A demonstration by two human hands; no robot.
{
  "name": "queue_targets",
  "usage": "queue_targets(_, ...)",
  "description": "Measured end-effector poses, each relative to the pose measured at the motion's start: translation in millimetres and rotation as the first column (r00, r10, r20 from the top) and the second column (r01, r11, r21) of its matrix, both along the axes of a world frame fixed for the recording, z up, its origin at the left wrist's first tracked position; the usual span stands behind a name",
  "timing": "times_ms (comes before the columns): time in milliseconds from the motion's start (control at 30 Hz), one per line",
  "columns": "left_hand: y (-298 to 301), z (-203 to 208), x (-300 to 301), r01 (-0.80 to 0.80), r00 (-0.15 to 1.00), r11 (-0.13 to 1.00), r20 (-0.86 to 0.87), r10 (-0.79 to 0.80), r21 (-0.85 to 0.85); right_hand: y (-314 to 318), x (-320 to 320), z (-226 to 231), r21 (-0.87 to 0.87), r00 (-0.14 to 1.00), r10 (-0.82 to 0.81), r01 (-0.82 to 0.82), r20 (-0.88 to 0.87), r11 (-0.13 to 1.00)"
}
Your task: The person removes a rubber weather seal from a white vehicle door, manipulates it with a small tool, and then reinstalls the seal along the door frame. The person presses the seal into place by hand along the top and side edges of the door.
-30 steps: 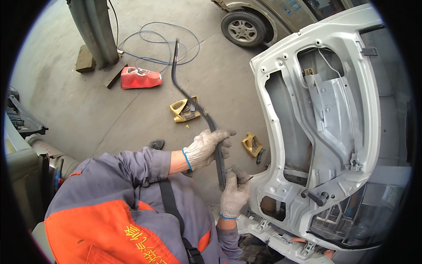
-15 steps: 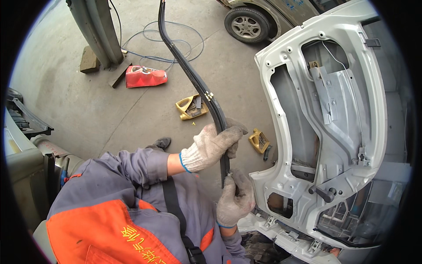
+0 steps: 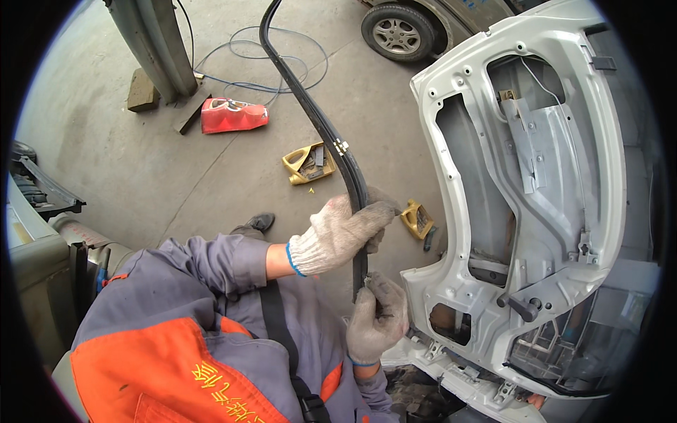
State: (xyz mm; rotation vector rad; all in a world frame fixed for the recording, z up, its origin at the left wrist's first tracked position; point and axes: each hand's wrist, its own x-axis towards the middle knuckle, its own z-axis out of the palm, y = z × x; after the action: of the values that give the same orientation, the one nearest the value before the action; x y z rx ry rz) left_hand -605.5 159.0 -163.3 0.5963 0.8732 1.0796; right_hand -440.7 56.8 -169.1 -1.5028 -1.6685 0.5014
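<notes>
One black rubber strip (image 3: 331, 134), two yellow brackets (image 3: 308, 162) on the floor; my left hand (image 3: 338, 233) and right hand (image 3: 377, 317) have fingers wrapped tight around the strip

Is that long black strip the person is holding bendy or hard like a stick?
Probably bendy but springy: the black strip arcs in a smooth curve above the left hand rather than drooping. It looks light, since gloved hands hold it only near its lower end, right hand below. Its free top would likely wobble when moved.

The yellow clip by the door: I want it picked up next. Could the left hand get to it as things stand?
Probably not at once: the left hand is clamped around the black strip. The yellow clip lies uncovered on the floor close by.
</notes>
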Motion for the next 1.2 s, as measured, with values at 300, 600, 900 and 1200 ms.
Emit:
queue_targets(300,-3,0,8,0.028,0.998,0.999,-0.063,-0.027,0.017,-4,12,12,-0.198,0.995,-0.016,-0.004,-0.099,0.98)
queue_targets(600,-7,-4,12,0.118,0.987,0.993,-0.109,-0.114,0.026,1,18,35,-0.491,0.967,-0.093,-0.036,-0.236,0.871)
queue_targets(900,-16,-14,19,0.176,0.978,0.984,-0.113,-0.176,-0.005,0,29,37,-0.62,0.977,-0.054,-0.087,-0.206,0.78)
queue_targets(1200,-37,-38,22,0.279,0.936,0.959,-0.21,-0.281,-0.036,-3,35,31,-0.857,0.928,-0.172,-0.218,-0.33,0.466)
